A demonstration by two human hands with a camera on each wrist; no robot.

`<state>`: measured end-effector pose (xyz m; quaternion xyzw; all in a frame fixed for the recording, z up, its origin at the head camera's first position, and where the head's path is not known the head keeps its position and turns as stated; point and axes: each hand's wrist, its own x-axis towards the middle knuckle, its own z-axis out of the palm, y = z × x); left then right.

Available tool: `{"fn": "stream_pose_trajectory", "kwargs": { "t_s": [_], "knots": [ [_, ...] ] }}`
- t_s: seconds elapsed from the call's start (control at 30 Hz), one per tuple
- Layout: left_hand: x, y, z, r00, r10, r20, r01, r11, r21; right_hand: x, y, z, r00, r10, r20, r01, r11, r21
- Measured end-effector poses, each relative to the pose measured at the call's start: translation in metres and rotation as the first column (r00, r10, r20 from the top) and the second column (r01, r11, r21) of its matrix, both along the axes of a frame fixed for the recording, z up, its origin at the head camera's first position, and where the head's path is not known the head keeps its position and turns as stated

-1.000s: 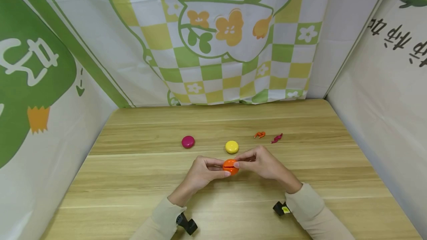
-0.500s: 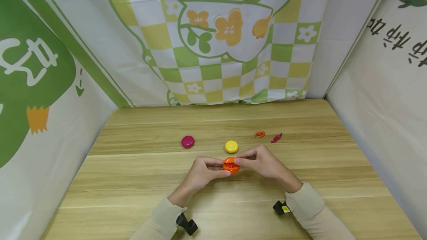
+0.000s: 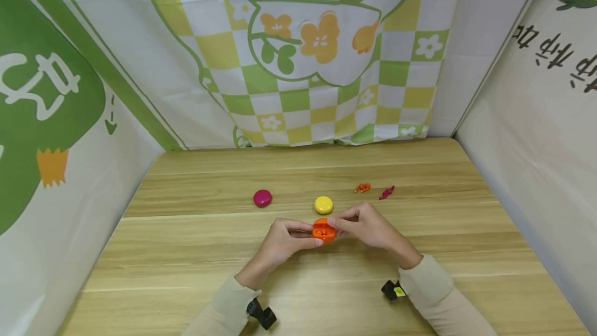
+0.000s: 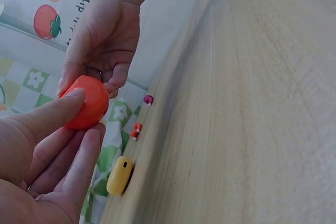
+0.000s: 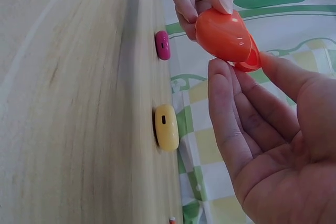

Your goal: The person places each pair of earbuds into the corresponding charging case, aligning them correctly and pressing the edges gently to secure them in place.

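Observation:
An orange earbud case is held above the table, its lid raised and the slotted inside facing the head camera. My left hand pinches the case body between thumb and fingers from the left. From the right, my right hand holds the lid between thumb and fingertips. Just beyond the case lies a round yellow earbud case, lid down. A magenta earbud case, also closed, sits farther left. Orange earbuds and magenta earbuds lie behind the right hand.
The wooden table runs back to a checked, flowered curtain. Pale printed walls flank it on both sides. Black wrist cameras are strapped at both cuffs, the left camera hanging over the table.
The orange case's lid has swung up and back from a narrow gap, so the inside now shows. My right hand has shifted slightly away with the lid; the left stays put.

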<state>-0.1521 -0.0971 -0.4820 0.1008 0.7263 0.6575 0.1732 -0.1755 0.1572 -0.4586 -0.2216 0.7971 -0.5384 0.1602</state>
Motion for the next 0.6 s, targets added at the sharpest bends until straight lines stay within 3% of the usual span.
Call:
{"fn": "stream_pose_trajectory", "kwargs": {
  "t_s": [0.23, 0.33, 0.47, 0.6],
  "knots": [
    [0.0, 0.0, -0.001, 1.0, 0.015, 0.022, -0.014, 1.0, -0.015, -0.003, 0.006, 0.003, 1.0, -0.011, 0.012, 0.01, 0.997, 0.072],
    [0.0, 0.0, -0.002, 0.999, 0.032, 0.036, -0.031, 0.999, -0.025, -0.009, 0.013, 0.011, 0.999, -0.045, 0.007, 0.044, 0.993, 0.107],
    [0.0, -0.001, -0.001, 0.998, 0.049, 0.043, -0.048, 0.998, -0.031, -0.026, 0.022, 0.027, 0.993, -0.116, 0.013, 0.113, 0.983, 0.143],
    [0.0, -0.002, 0.0, 0.998, 0.051, 0.044, -0.05, 0.998, -0.03, -0.049, 0.031, 0.04, 0.984, -0.175, -0.019, 0.174, 0.956, 0.238]
  ]
}}
